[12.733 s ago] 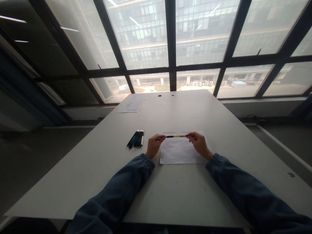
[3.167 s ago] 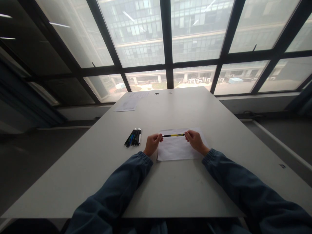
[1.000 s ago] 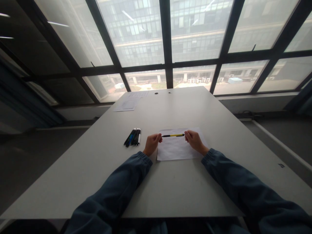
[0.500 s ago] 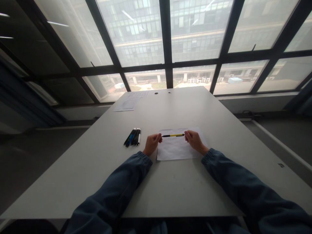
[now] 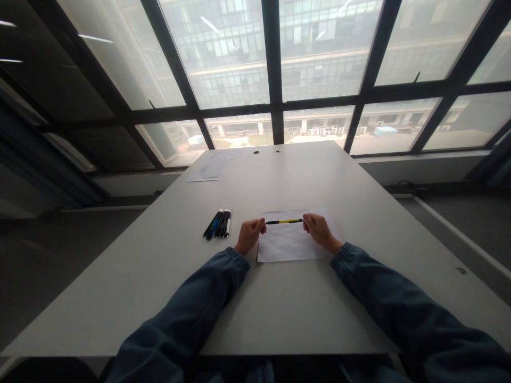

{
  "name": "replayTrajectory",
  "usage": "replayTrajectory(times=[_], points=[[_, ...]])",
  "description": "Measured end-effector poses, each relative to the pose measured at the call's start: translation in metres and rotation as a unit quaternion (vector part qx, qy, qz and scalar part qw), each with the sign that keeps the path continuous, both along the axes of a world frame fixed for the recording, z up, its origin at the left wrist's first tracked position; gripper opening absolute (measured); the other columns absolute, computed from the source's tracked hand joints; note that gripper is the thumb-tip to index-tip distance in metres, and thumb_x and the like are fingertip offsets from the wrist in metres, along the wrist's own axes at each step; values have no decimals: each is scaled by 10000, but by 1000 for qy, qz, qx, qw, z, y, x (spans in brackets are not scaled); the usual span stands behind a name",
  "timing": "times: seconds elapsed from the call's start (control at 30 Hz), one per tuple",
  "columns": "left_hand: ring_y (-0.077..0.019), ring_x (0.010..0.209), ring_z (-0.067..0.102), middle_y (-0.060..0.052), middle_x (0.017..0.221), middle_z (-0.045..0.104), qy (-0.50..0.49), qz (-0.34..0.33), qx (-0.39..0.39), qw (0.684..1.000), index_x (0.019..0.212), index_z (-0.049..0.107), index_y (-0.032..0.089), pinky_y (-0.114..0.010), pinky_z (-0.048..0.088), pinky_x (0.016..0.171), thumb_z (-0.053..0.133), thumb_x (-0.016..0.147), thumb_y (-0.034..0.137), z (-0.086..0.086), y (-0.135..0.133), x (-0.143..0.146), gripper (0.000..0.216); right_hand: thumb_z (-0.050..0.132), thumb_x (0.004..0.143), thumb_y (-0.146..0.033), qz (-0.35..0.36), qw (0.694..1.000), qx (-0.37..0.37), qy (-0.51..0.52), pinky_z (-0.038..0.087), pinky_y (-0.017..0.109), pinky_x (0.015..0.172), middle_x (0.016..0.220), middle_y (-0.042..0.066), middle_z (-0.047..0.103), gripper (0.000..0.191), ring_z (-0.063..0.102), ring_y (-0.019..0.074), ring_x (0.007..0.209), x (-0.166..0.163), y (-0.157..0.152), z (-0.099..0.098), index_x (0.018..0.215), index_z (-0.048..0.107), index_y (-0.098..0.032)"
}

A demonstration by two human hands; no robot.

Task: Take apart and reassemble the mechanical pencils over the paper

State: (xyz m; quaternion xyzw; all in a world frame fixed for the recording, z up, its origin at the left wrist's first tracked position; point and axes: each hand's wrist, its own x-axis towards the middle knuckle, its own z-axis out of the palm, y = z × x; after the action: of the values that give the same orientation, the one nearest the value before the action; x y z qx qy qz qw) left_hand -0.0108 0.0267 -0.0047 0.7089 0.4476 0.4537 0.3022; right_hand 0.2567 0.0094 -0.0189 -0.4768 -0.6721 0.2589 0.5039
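A yellow and black pen (image 5: 284,221) is stretched level between my two hands, over a white sheet of paper (image 5: 293,244). My left hand (image 5: 250,234) pinches its black end between thumb and fingers. At the opposite end, my right hand (image 5: 318,230) is closed on the tip in the same way. The fingers cover both ends of the pen. Left of my left hand lies a bundle of several pens (image 5: 217,224), mostly black with some blue and white.
The white table (image 5: 159,298) runs away from me toward large windows (image 5: 319,53). More printed sheets (image 5: 206,170) lie at its far left. Two small dark spots sit near the far edge, and a small dark mark (image 5: 461,271) is near the right edge.
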Motion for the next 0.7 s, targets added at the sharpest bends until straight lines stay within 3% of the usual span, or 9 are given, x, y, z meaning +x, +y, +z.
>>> replayTrajectory(times=[0.7], points=[[-151, 662, 631, -48, 715, 700, -22, 4, 11, 1000, 748, 684, 152, -238, 477, 596, 595, 880, 462, -1, 2, 0, 349, 501, 919, -503, -2, 999, -24, 40, 414, 244, 513, 577, 0, 586, 398, 532, 130, 516, -1, 5, -6, 683, 577, -191]])
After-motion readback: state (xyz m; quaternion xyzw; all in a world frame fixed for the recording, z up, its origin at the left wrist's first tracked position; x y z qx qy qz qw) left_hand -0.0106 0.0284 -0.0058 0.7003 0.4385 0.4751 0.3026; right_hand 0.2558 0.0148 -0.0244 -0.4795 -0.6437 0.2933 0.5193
